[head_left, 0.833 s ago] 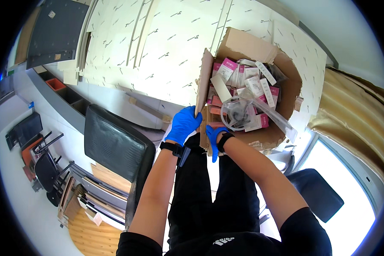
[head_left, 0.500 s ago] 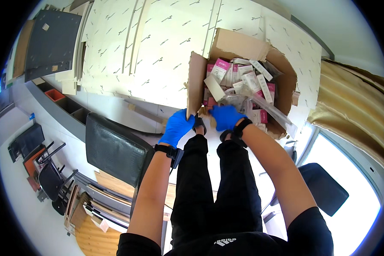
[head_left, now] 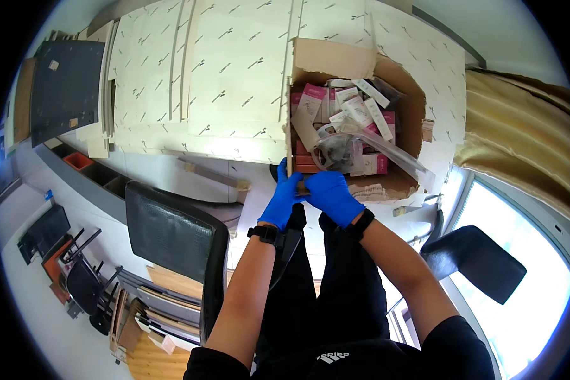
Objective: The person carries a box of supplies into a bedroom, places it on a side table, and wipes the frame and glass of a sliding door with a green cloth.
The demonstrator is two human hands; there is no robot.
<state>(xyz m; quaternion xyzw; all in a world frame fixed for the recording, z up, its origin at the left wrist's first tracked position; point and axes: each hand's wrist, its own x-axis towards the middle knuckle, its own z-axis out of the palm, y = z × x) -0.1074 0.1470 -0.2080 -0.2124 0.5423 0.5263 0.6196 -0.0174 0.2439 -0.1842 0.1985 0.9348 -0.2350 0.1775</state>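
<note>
A torn cardboard box [head_left: 335, 58] stands on the white panels, filled with small pink and white cartons [head_left: 311, 100]. Clear plastic packaging [head_left: 339, 149] lies over part of the contents, and red cartons [head_left: 308, 166] show near the front left corner. My left hand [head_left: 282, 197], in a blue glove, is closed around the box's left wall at that corner. Close beside it, my gloved right hand [head_left: 334, 197] is closed on the near edge of the box. Its fingertips are partly hidden.
White patterned panels [head_left: 234, 82] extend to the left of the box. A black chair [head_left: 171, 225] stands at my left, another dark chair [head_left: 481, 259] at my right. Gold curtains [head_left: 513, 126] hang beside the bright window. Boards [head_left: 168, 307] are stacked at lower left.
My right hand has come down and left, nearer my left hand. The box's left wall has swung from slanting outward to nearly edge-on. The view has shifted slightly.
</note>
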